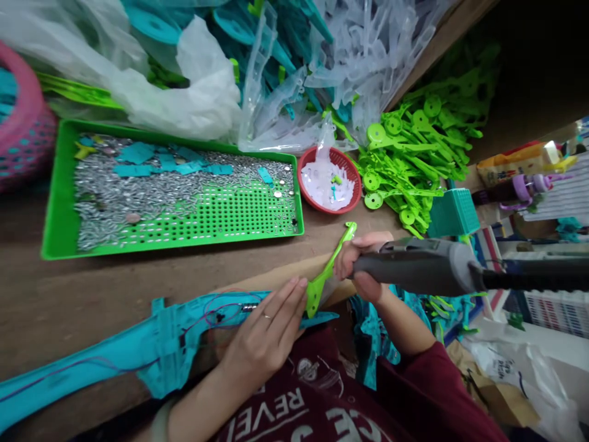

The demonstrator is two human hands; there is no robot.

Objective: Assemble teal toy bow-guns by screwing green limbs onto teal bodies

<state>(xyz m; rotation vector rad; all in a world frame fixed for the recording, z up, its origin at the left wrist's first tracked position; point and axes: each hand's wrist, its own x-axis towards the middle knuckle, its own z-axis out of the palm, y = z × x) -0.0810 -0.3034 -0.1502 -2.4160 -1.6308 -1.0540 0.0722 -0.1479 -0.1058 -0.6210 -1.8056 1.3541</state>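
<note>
My left hand [271, 325], with a ring on one finger, lies over the handle end of a teal toy sword shell [170, 334]. Its fingers are bent round the shell; the thumb is hidden. Its fingertips touch a bright green plastic piece [313, 298] that slants up from the handle. My right hand [363, 261] is closed around a grey electric screwdriver [414, 267] with a black cable. Some of its fingers are against the green piece. The screwdriver's tip is hidden by the hand. Thin wires and a metal spring show inside the shell.
Beyond the hands stands a green tray [221, 212] of screws and teal bits. A red basket [331, 205] of small white parts is beside it. Green plastic parts [414, 159] pile up at the right, near a teal basket [453, 212]. Clear plastic parts [368, 55] lie at the back.
</note>
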